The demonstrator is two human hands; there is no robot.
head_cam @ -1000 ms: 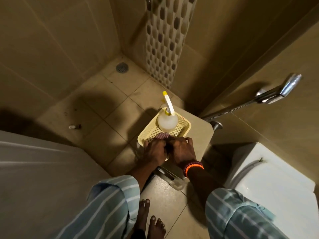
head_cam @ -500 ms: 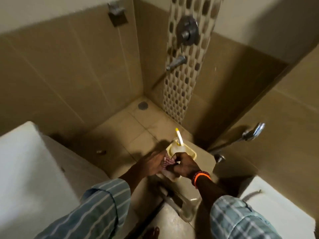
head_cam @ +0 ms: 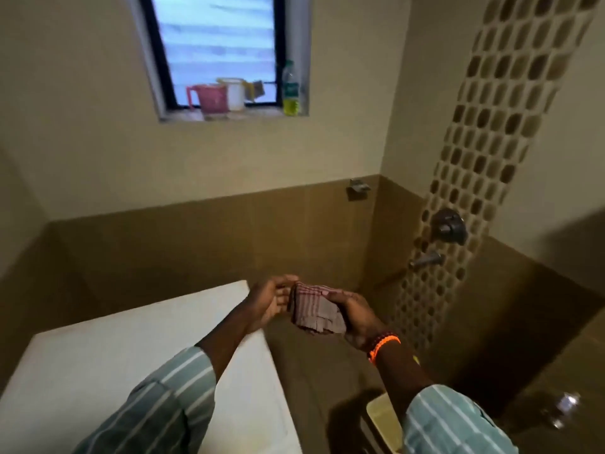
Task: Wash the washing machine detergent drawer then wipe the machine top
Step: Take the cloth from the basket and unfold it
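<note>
Right hand (head_cam: 357,317) grips folded striped cloth (head_cam: 316,311); left hand (head_cam: 270,301) open.

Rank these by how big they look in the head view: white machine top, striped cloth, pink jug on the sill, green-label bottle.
1. white machine top, by far, though it is nearest the camera.
2. striped cloth.
3. pink jug and green-label bottle: these look alike, so unranked.

home bathroom | tiled walls (head_cam: 196,257) | shower tap (head_cam: 425,259) | washing machine (head_cam: 131,355) | window (head_cam: 216,50)
</note>
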